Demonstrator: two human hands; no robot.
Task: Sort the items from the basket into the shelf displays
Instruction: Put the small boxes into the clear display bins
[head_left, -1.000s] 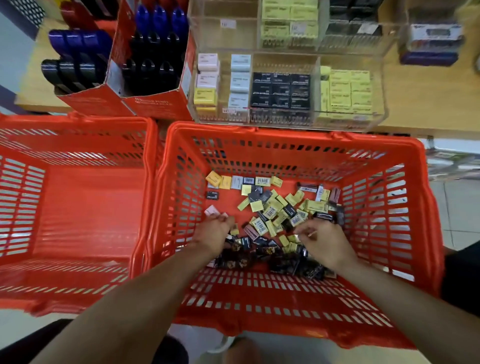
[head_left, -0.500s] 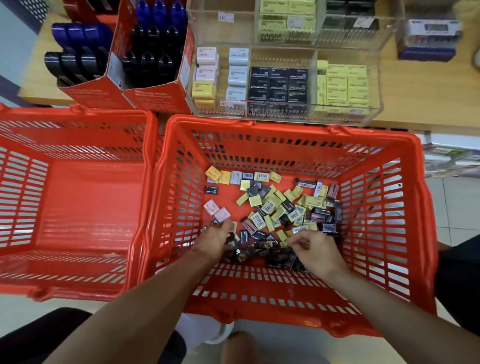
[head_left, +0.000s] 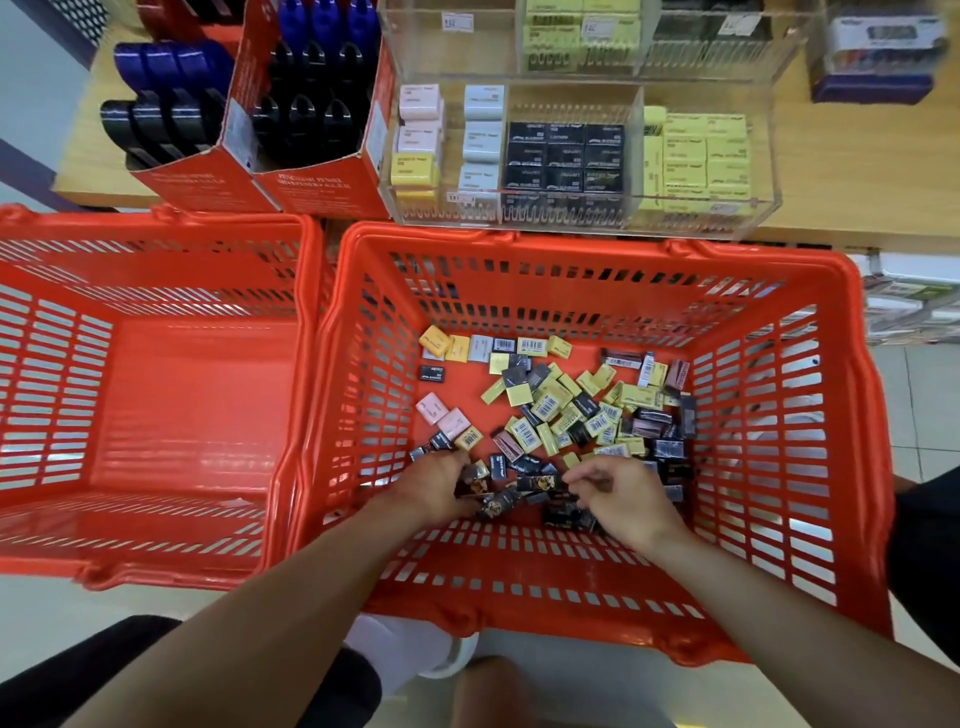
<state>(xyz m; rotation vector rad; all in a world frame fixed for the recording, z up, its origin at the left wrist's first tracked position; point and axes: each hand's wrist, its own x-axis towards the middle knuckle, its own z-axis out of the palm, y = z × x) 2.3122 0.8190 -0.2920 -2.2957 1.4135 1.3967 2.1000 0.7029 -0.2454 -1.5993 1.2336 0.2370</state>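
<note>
Standing on a pale tiled floor (head_left: 914, 415), just short of a wooden shelf (head_left: 852, 171) lying beyond the hands. Sitting on that shelf straight ahead of both hands: a clear display (head_left: 576, 156) split into compartments, holding pink, grey and yellow erasers at its left, black ones in the middle, pale yellow ones at its right. Beyond it, another clear display (head_left: 592, 41), partly filled with yellow and dark packs. Ahead and to the left of the left hand: red cartons (head_left: 270, 176) holding blue and black sharpeners. Far ahead to the right: a purple box (head_left: 878, 57), blurred.

Reaching down into a red basket (head_left: 597, 244), both forearms coming in from the near edge. Lying scattered over its floor: loose erasers (head_left: 550, 405), mostly ahead of and between the hands, yellow, black, brown, two pink ones (head_left: 441, 415) just ahead of the left hand. Standing left of the left hand, touching the first: a second red basket (head_left: 156, 234).

Left hand (head_left: 441, 483) curling knuckles-up over several dark erasers (head_left: 498, 499), gripping them at the fingertips. Right hand (head_left: 618, 493) hovering palm-down over the dark pile, fingers bent toward the left hand; grasping anything or not, cannot tell.
</note>
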